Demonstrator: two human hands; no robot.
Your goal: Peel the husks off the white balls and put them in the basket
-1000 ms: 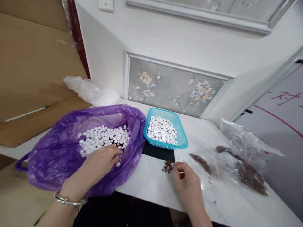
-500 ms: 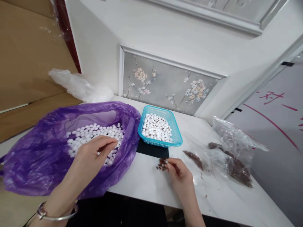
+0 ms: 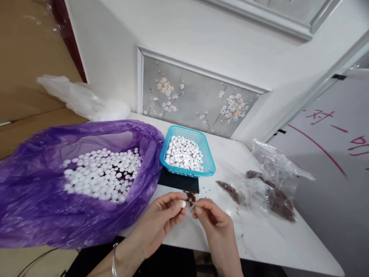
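Note:
My left hand pinches a small white ball between thumb and fingertips, over the near part of the table. Close beside it, my right hand has its thumb and forefinger pressed together; what lies between them is too small to make out. Just beyond both hands lies a little pile of reddish-brown bits. To the left, a purple plastic bag lies wide open, with many white balls inside. A blue plastic basket behind the pile holds more white balls, some with brown specks.
Clear plastic bags of brown bits lie on the right of the white table. A black flat piece is under the basket's front. Crumpled white plastic lies at the back left, and a whiteboard stands at right.
My left hand has moved from above the purple bag to the right, beside my right hand, and a white ball now shows in it. The view has shifted slightly.

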